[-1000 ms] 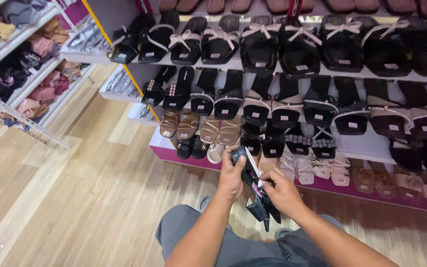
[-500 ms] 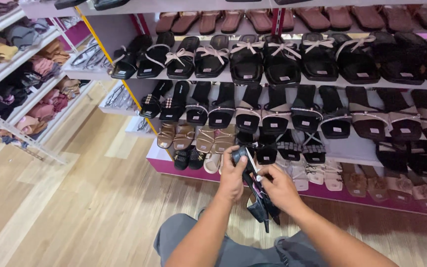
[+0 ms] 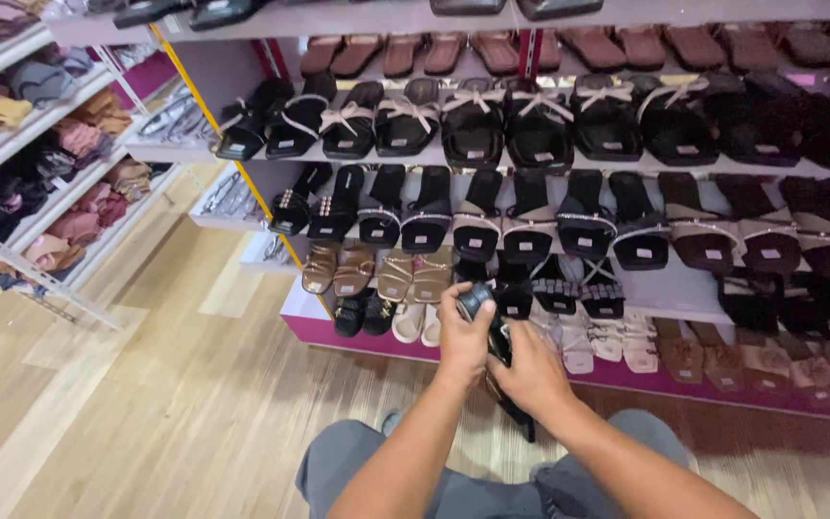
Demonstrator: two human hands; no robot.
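My left hand (image 3: 463,336) grips the top of a black heeled sandal (image 3: 492,332), close to the lowest shelf row. My right hand (image 3: 530,370) holds the same black footwear lower down, and a dark heel (image 3: 521,418) hangs below my fingers. Whether I hold one sandal or a pair is hidden by my hands. Straight ahead, black strappy sandals (image 3: 549,284) stand on the low shelf. My knees in grey trousers (image 3: 357,471) show at the bottom.
A shoe rack (image 3: 530,24) with several shelves of black, brown and beige sandals fills the far side, above a magenta base (image 3: 377,341). A second rack (image 3: 40,192) of pink and brown shoes stands on the left. Wooden floor (image 3: 146,404) lies between them.
My head has tipped up, so higher shelves show. My hands with the black sandal have come closer together and nearer the low shelf.
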